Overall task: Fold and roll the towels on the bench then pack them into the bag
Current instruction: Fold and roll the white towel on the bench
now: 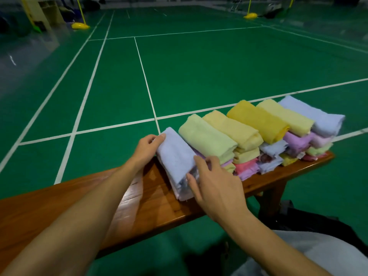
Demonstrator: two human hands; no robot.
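Rolling stage mostly done: approx. a dozen rolled towels (247, 134) stacked on desk (151, 204). Left hand (146, 149) fingers curled on blue towel (176, 158) far end; right hand (217, 188) fingers spread at near end. Bag not clearly visible; packing pending.

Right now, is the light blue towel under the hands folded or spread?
Folded: the light blue towel lies as a narrow layered strip on the bench, not rolled.
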